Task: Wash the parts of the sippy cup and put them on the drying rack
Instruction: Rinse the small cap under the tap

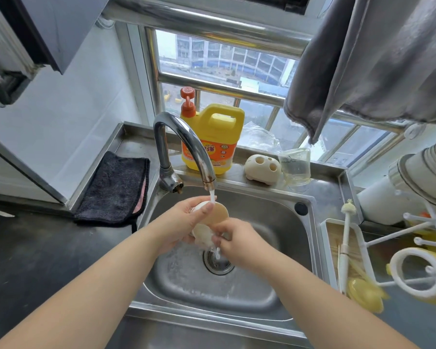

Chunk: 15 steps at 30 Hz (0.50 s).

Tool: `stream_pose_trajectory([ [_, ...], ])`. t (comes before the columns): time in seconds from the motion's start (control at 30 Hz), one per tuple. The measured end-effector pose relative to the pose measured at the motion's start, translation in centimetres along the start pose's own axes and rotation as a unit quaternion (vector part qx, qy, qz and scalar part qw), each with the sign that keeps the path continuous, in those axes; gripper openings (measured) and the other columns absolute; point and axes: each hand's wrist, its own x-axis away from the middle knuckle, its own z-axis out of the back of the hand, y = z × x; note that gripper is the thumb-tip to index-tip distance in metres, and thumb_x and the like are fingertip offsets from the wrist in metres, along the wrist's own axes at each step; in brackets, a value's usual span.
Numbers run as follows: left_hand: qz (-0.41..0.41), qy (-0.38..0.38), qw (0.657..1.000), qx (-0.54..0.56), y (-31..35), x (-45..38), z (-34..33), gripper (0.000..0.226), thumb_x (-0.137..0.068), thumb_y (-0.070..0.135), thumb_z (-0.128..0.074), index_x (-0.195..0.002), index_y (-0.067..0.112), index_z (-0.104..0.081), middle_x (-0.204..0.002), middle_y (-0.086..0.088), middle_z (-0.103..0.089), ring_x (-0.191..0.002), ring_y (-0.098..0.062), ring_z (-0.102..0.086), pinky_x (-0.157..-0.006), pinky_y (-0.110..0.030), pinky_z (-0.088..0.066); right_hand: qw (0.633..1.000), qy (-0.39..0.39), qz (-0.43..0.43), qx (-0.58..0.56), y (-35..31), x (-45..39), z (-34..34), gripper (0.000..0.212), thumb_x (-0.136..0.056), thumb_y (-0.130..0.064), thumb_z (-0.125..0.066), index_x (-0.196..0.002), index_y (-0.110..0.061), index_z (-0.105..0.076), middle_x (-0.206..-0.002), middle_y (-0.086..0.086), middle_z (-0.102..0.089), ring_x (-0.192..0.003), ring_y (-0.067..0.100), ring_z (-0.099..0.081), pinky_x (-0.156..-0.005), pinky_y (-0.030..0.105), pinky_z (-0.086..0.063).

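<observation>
A: Where is the cup part?
B: The cup part [217, 214] sits under the tap [184, 144], over the sink [269, 212].
A: Grip?
B: Left hand [186, 222] wraps it; right hand [233, 238] pinches its near edge.
A: Labels?
B: The far yellow soap jug [213, 138] reads "KEON".

Head-worn wide-angle view, looking forward and down, close over the sink [275, 215], window [224, 59] beyond

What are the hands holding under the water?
A cream cup part. The left hand wraps its upper side; the right hand pinches its lower edge.
</observation>
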Motion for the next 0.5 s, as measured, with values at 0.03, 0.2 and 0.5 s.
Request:
stream_pose_trajectory([
  [0.03,0.0,-0.002,1.0,0.006,-0.3,0.1,-0.2,0.049,-0.082,0.049,-0.053,-0.129,0.034,-0.052,-0.116,-0.005,-0.065,-0.082,-0.017,-0.069,-0.066,-0.034,-0.058,0.997,-0.017,-0.025,-0.067,0.0,0.0,-0.1,0.025,-0.096,-0.017,-0.052,-0.115,-0.019,-0.067,-0.092,0.0,-0.067,-0.073,0.006,-0.06,-0.069,0.018,-0.045],
  [0.2,0.036,-0.03,0.992,0.117,-0.6,0.5,-0.7,0.038,-0.094,0.047,-0.042,-0.125,0.029,-0.055,-0.124,-0.017,-0.059,-0.095,-0.028,-0.067,-0.08,-0.047,-0.057,0.932,-0.065,-0.06,-0.35,0.9,-0.3,-0.5,0.024,-0.096,-0.007,-0.052,-0.095,-0.02,-0.072,-0.077,0.005,-0.059,-0.051,0.003,-0.044,-0.054,0.016,-0.04],
  [0.5,0.055,0.021,0.993,0.1,-1.0,-0.4,-0.7,0.031,-0.097,0.04,-0.048,-0.122,0.022,-0.054,-0.123,-0.017,-0.059,-0.092,-0.027,-0.066,-0.07,-0.044,-0.056,0.99,0.025,0.069,0.119,0.7,0.6,0.3,0.035,-0.094,-0.007,-0.048,-0.127,-0.013,-0.057,-0.122,0.012,-0.051,-0.104,0.029,-0.054,-0.086,0.03,-0.044],
])
